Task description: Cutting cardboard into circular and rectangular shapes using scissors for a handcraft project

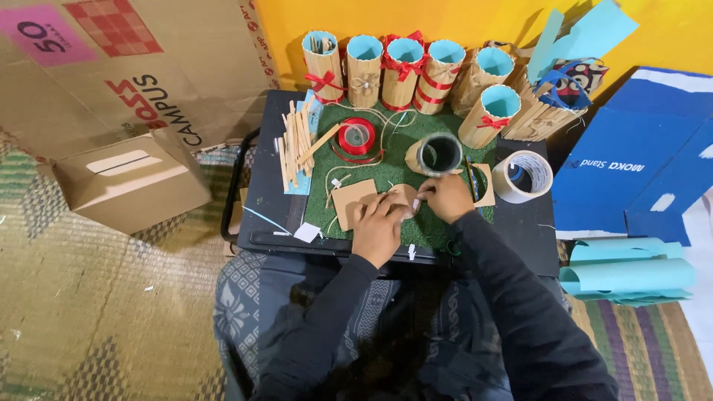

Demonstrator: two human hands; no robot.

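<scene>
At the left of the frame a closed cardboard box [134,178] lies on the woven mat [89,312]. On the dark surface [260,200], a bundle of wooden sticks [297,141] lies left of a red ribbon spool [356,136]. In the centre, the left hand [377,226] presses a round cardboard piece [401,197] down with its fingers flat, beside a square cardboard piece [349,202]. The right hand [448,197] pinches the round piece's edge. A tape roll [522,176] stands at the right.

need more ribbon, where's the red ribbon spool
In the head view, the red ribbon spool lies on the green mat, between the wooden sticks and grey tape roll.
</scene>
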